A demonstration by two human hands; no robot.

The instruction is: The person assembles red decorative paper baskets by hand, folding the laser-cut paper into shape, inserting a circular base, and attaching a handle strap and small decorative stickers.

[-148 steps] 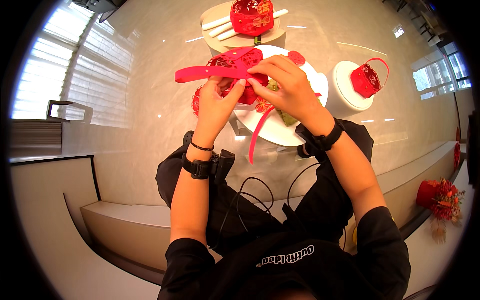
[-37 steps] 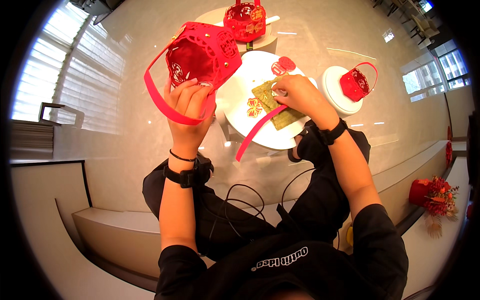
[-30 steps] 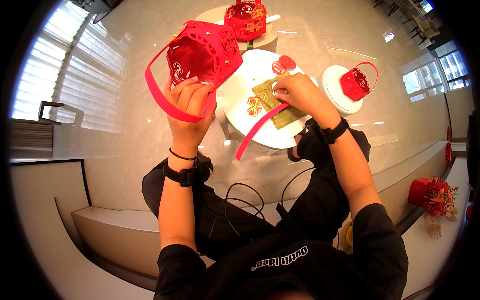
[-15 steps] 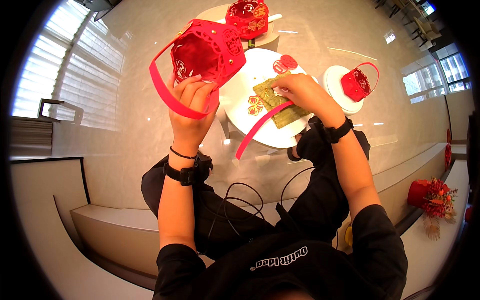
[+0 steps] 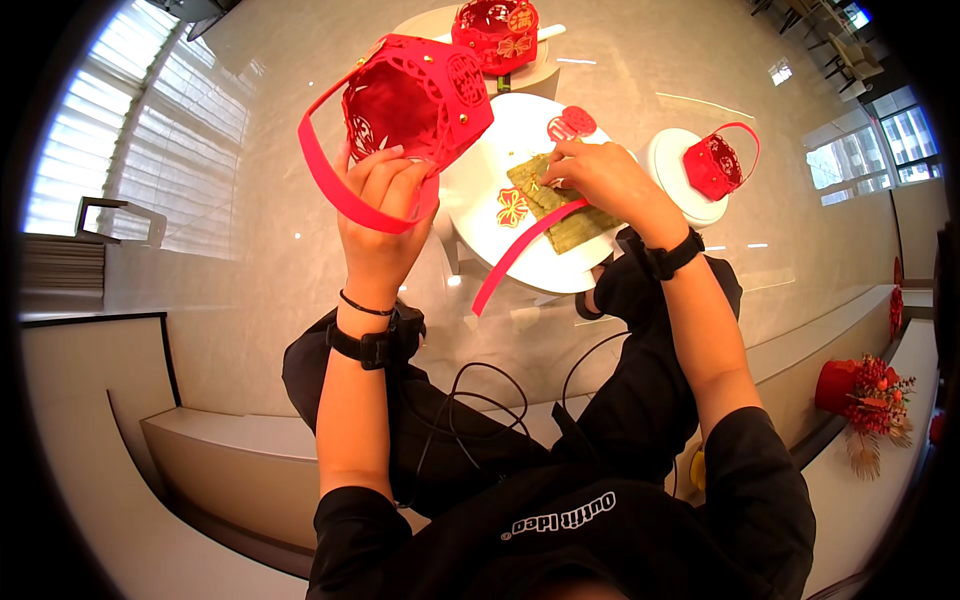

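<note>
My left hand (image 5: 385, 195) grips a red cut-out felt basket (image 5: 465, 125) by its lower side, tilted so its hollow inside shows; its loop handle (image 5: 325, 185) hangs over my fingers. Over a white round table (image 5: 475, 215), my right hand (image 5: 610, 180) is closed, its fingertips pinched above a flat olive-green packet (image 5: 570, 235). What the fingertips hold is too small to make out. A long red strip (image 5: 520, 250) runs from beneath my right hand past the table's near edge. Beside the packet lie a red-and-gold bow cutout (image 5: 512, 208) and round red cutouts (image 5: 575, 122).
Another red basket (image 5: 495, 40) stands on a farther round table (image 5: 430, 25). A smaller red basket (image 5: 712, 165) sits on a white round stool (image 5: 665, 160) at the right. Black cables (image 5: 480, 390) loop between my knees. A red flower arrangement (image 5: 870, 395) rests at the far right.
My right hand has shifted slightly away from me and left over the packet. The red strip has moved a little with it. The left hand and basket are almost unchanged.
</note>
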